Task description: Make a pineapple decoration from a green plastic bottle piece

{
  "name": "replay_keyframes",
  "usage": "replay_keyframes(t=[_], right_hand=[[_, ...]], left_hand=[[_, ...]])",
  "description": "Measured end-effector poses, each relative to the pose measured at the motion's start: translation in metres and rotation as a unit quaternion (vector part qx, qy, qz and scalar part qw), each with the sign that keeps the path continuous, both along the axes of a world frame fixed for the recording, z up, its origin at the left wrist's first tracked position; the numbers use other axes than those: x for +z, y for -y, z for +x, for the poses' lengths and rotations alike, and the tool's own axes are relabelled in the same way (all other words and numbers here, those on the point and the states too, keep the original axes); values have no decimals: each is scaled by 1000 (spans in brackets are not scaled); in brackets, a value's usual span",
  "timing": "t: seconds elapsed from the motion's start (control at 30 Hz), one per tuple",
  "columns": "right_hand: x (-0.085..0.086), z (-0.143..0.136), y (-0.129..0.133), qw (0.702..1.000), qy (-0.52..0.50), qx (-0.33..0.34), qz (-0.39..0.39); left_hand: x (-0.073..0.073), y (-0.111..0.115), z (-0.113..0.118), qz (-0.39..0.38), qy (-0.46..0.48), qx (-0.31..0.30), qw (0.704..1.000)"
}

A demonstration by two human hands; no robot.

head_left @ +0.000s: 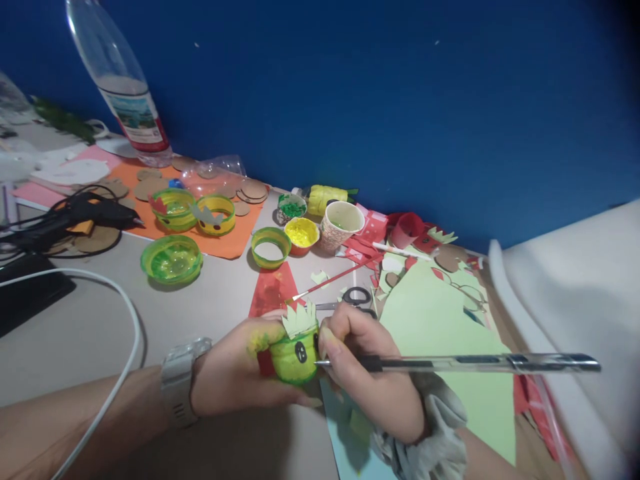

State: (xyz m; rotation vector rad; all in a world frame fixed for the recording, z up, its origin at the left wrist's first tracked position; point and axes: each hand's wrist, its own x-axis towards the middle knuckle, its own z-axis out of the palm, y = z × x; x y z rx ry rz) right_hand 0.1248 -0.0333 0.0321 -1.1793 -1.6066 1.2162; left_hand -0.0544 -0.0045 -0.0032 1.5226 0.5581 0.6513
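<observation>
My left hand (pixel 240 367) is wrapped round a small yellow-green painted cup (pixel 287 363) with a jagged pale-green paper crown and black eyes stuck on its side. Yellow-green paint marks the skin near the thumb. In my right hand (pixel 367 373) is a clear ballpoint pen (pixel 465 363), lying almost level, its tip at the cup's face beside one eye. The right fingertips are close against the cup's right side and partly cover the second eye. Just beyond the hands lie scissors (pixel 357 295) and a red-handled paintbrush (pixel 340 275).
Painted rings (pixel 271 248), a green dish (pixel 171 260), a yellow paint cup (pixel 301 235) and a paper cup (pixel 341 225) stand ahead. A glue gun (pixel 100 210), white cable (pixel 133 320) and plastic bottle (pixel 127 100) are at left. Pale-green paper (pixel 440 313) covers the right; a blue wall (pixel 350 87) rises behind.
</observation>
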Motion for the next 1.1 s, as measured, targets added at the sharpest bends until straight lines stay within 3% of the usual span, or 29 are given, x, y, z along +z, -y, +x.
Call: replay_keyframes(t=[0.13, 0.4, 0.63, 0.9, 1.0, 1.1], right_hand=[[0, 0, 1, 1000, 16, 0, 1], [2, 0, 0, 999, 34, 16, 8], [2, 0, 2, 1000, 23, 9, -11], [-5, 3, 1, 985, -160, 19, -65], [-7, 3, -2, 961, -273, -6, -50], [-15, 3, -8, 944, -325, -57, -11]], left_hand=[[-2, 1, 0, -15, -2, 3, 1000], [11, -5, -2, 9, 7, -20, 1000], [5, -3, -2, 26, -14, -1, 1000], [0, 0, -1, -43, 17, -14, 999], [-5, 2, -4, -63, 43, 6, 997], [-10, 2, -6, -90, 66, 17, 994]])
